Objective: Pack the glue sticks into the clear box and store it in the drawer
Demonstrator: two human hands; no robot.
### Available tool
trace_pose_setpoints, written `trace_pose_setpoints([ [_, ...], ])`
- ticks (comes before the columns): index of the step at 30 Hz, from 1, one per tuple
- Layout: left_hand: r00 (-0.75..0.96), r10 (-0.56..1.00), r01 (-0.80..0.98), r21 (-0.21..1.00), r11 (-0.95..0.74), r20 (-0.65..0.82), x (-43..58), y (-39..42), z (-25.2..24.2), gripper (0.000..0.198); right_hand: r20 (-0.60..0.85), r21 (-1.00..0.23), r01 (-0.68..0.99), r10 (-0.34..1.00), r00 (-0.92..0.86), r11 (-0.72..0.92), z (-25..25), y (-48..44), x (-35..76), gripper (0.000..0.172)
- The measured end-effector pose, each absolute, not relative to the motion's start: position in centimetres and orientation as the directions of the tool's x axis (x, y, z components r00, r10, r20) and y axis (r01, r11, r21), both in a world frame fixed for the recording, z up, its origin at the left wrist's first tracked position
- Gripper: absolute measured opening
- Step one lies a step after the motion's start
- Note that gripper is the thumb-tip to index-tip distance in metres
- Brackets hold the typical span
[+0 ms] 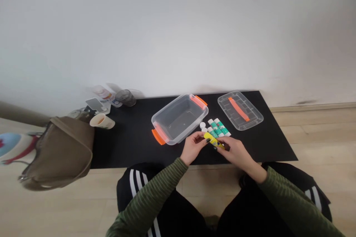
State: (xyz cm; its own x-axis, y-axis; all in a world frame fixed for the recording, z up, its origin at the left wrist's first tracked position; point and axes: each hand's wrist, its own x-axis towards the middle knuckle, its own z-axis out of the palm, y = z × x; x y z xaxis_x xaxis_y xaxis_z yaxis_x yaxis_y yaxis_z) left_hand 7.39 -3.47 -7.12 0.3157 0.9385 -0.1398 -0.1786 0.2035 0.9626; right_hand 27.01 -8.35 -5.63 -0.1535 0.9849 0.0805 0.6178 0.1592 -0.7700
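From where I stand, the yellow stick (214, 140) sits between two hands, held above the front part of the table (125, 144), just on the near side of the small green-and-white tubes (218, 127). The left hand (192, 147) pinches its rounded left end between thumb and fingers; the right hand (233, 150) grips the other end, thumb below and fingers curled over. Neither is spread.

With a hold at each end, the handling looks best done in line: right hand firm on the body, left fingertips working along the stick's length, without bending it sideways. A light grip should do, since a hard squeeze could make something this slim and smooth slip. Two white caps (203, 127) stand just beyond the left fingers, and a careless knuckle might send one rolling.

As for room, the clear tub (180, 119) with orange clips hems in the left hand, and the tubes block the way forward. The lid (240, 110) lies near the table's right edge. The front edge runs beneath the right wrist, so a dropped piece could fall past it. The easiest swing looks to be leftward, over the black surface between the tub and the paper cup (102, 121).
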Motion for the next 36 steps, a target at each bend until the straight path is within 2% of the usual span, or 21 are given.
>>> trace_pose_setpoints([
  [3, 0.296, 0.952, -0.135, 0.983, 0.128, -0.083, 7.2, -3.4, -7.4, 0.034, 0.148, -0.680, 0.695, 0.972, -0.182, 0.234, -5.5, -7.8, 27.4, 0.024],
  [5, 0.272, 0.962, -0.035, 0.999, 0.031, -0.020, 7.0, -3.3, -7.7, 0.033, 0.166, -0.632, 0.742, 0.975, -0.150, 0.222, -5.5, -7.2, 28.2, 0.024],
  [8, 0.248, 0.964, 0.238, 0.959, -0.153, 0.093, 6.6, -3.0, -8.1, 0.032, 0.148, -0.544, 0.836, 0.989, 0.006, 0.076, -5.9, -5.9, 29.9, 0.024],
  [11, 0.288, 0.941, 0.435, 0.852, -0.292, 0.175, 6.5, -2.7, -8.8, 0.033, 0.086, -0.380, 0.916, 0.982, 0.169, -0.125, -6.6, -4.5, 31.2, 0.024],
  [14, 0.324, 0.930, 0.505, 0.799, -0.327, 0.175, 6.7, -2.5, -9.6, 0.034, 0.022, -0.238, 0.945, 0.971, 0.237, -0.225, -7.2, -3.5, 31.6, 0.025],
  [18, 0.339, 0.929, 0.537, 0.780, -0.322, 0.150, 6.9, -2.4, -10.4, 0.032, 0.007, -0.135, 0.956, 0.965, 0.262, -0.259, -7.7, -2.7, 31.3, 0.026],
  [29, 0.353, 0.931, 0.587, 0.753, -0.297, 0.092, 7.0, -2.0, -10.9, 0.019, 0.084, -0.085, 0.973, 0.971, 0.223, -0.216, -8.8, -2.2, 31.3, 0.021],
  [32, 0.355, 0.932, 0.587, 0.757, -0.286, 0.077, 7.0, -2.1, -11.0, 0.022, 0.095, -0.116, 0.974, 0.974, 0.208, -0.196, -8.8, -2.4, 31.4, 0.019],
  [36, 0.360, 0.930, 0.586, 0.758, -0.286, 0.073, 6.9, -2.1, -10.9, 0.021, 0.121, -0.213, 0.973, 0.986, 0.117, -0.089, -8.7, -3.2, 31.2, 0.015],
])
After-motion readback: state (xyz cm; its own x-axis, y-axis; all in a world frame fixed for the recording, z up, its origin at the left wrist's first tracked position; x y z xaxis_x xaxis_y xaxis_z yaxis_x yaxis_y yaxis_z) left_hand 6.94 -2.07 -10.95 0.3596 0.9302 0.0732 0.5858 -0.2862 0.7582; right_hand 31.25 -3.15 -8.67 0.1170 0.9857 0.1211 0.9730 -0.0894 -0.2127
